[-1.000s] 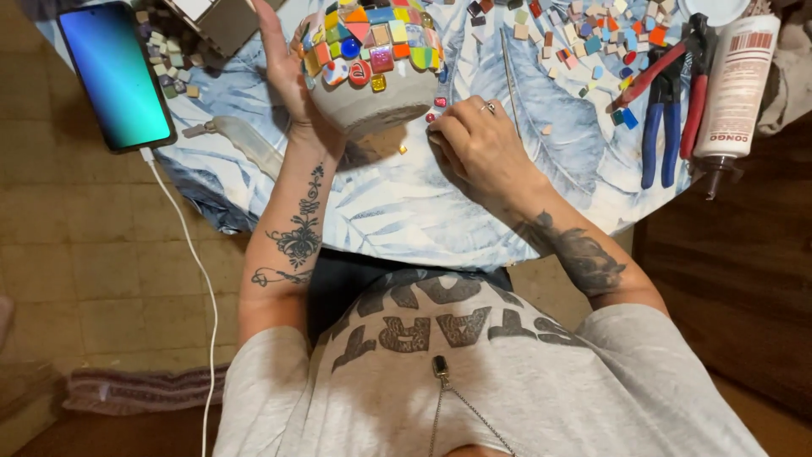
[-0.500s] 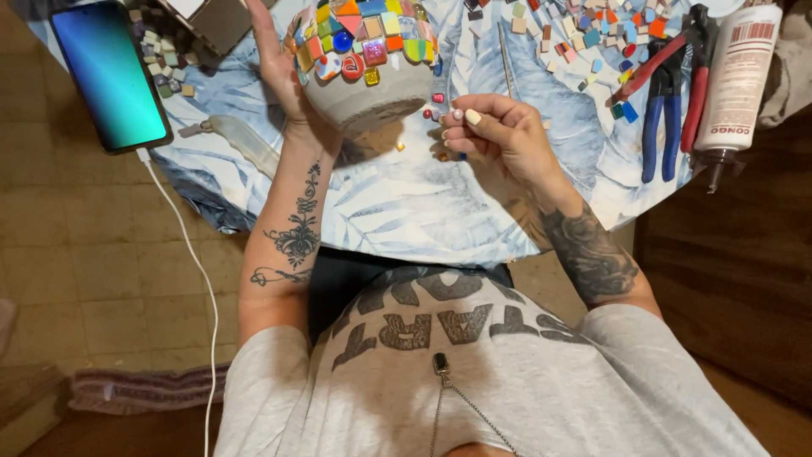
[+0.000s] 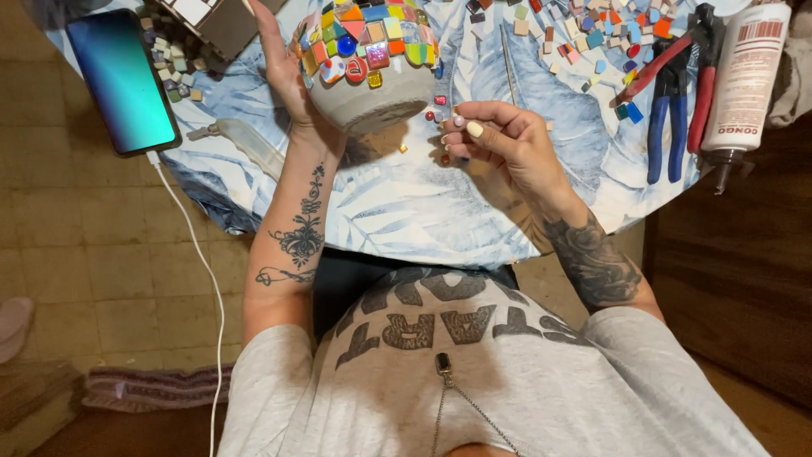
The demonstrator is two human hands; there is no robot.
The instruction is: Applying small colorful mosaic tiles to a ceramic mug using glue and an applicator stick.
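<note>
My left hand [image 3: 292, 80] cups a grey bowl-shaped pot [image 3: 372, 89] from its left side and holds it tilted above the table. Coloured mosaic tiles [image 3: 364, 38] cover the pot's upper band. My right hand [image 3: 499, 140] is just right of the pot, fingertips pinched together on a small piece that is too tiny to make out. A few red and orange beads [image 3: 440, 101] lie on the cloth between the pot and my right hand.
The round table has a blue-and-white leaf-print cloth [image 3: 397, 203]. A lit phone [image 3: 123, 80] with a white cable lies at the left edge. Loose tiles [image 3: 584, 30], blue- and red-handled nippers [image 3: 677, 93] and a glue bottle [image 3: 740, 85] sit at right. A thin stick [image 3: 507, 51] lies behind.
My right hand has lifted off the cloth and pinched its fingers together near the pot. My left hand has kept hold of the pot.
</note>
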